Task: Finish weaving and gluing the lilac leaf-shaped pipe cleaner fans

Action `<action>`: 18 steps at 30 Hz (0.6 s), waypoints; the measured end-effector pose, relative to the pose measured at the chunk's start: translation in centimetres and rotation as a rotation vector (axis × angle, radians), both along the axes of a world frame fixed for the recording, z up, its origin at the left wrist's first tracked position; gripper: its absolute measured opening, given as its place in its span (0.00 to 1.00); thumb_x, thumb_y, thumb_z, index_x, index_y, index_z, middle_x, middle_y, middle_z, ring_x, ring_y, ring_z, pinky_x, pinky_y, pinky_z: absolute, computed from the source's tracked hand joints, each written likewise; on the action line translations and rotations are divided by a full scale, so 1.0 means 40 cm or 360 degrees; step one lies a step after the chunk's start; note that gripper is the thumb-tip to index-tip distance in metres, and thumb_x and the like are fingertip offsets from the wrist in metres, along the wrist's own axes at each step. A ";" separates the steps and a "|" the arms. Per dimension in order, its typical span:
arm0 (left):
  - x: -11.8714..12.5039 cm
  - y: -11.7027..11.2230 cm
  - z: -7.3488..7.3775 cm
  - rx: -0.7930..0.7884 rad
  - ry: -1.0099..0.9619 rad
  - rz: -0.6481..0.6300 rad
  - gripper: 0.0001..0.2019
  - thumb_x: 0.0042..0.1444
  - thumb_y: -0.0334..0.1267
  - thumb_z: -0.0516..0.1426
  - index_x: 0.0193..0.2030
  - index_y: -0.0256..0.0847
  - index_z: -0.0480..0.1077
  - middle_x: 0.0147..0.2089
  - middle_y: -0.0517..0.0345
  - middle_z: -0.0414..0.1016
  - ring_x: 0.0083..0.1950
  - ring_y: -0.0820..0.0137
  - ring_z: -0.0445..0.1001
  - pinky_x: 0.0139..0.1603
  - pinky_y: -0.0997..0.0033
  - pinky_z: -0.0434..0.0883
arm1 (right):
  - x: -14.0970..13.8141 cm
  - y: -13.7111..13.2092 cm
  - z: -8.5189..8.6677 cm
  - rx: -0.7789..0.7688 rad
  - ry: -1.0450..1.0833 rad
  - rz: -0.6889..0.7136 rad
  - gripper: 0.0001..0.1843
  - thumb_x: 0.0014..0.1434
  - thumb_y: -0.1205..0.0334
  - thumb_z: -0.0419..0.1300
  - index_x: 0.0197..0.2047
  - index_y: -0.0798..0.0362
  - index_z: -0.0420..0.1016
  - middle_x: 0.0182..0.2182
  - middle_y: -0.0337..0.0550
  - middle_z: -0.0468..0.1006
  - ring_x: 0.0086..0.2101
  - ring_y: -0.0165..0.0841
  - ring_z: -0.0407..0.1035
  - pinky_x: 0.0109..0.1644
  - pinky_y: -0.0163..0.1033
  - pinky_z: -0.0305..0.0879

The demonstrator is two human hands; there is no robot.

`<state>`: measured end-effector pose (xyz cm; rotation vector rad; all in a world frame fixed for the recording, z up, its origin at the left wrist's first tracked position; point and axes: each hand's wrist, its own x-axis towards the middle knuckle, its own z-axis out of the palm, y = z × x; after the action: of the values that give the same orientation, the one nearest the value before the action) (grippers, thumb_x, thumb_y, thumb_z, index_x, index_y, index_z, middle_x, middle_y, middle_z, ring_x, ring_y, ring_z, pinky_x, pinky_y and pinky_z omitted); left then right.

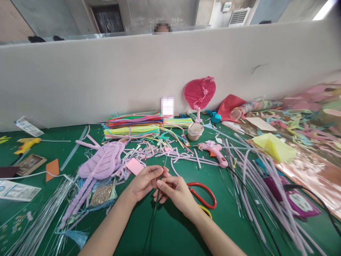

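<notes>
Thin dark green wires [157, 199] stand lengthwise between my hands, their upper tips just above my fingers and their lower ends trailing toward the table's near edge. My left hand [147, 181] pinches them near the top. Just below, my right hand [173, 190] grips them between thumb and fingers. Beside and partly under my right hand lie scissors with a red handle loop [214, 199] and a yellow one. Left of my hands are a pink card [135, 166] and a lilac pipe-cleaner fan shape [99, 161].
Colored pipe cleaners [133, 121] lie at the back near a paper cup [195, 131]. A pink glue gun [213, 149] and lilac pipe cleaners [247, 177] are right; a yellow glue gun [26, 145] and wire bundle [45, 213] left. A white partition [106, 74] stands behind.
</notes>
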<state>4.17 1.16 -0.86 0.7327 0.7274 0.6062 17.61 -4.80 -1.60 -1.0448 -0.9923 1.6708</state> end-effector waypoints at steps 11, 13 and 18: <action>-0.002 -0.015 0.042 0.0090 0.0150 0.0031 0.12 0.48 0.43 0.68 0.34 0.35 0.79 0.28 0.57 0.76 0.31 0.75 0.72 0.35 0.76 0.68 | 0.060 0.038 0.044 0.0071 -0.0144 -0.0567 0.23 0.51 0.41 0.63 0.34 0.55 0.76 0.23 0.37 0.71 0.20 0.26 0.63 0.19 0.30 0.59; 0.003 -0.025 0.050 0.0101 0.0187 -0.0002 0.13 0.48 0.44 0.67 0.34 0.36 0.79 0.29 0.57 0.76 0.30 0.75 0.72 0.34 0.75 0.68 | 0.060 0.044 0.053 0.0031 -0.0124 -0.0525 0.23 0.51 0.42 0.64 0.36 0.55 0.77 0.23 0.36 0.71 0.19 0.24 0.60 0.19 0.30 0.56; 0.019 -0.046 0.064 0.0136 0.0245 -0.0019 0.13 0.48 0.44 0.67 0.32 0.35 0.77 0.30 0.57 0.75 0.29 0.75 0.72 0.32 0.77 0.68 | 0.051 0.046 0.057 0.0119 -0.0112 -0.0426 0.18 0.53 0.46 0.64 0.31 0.55 0.74 0.18 0.34 0.69 0.19 0.25 0.62 0.21 0.31 0.55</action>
<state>4.91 -0.67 1.72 0.8692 0.8423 0.5773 19.66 -2.97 0.66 -1.1393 -0.9084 1.3778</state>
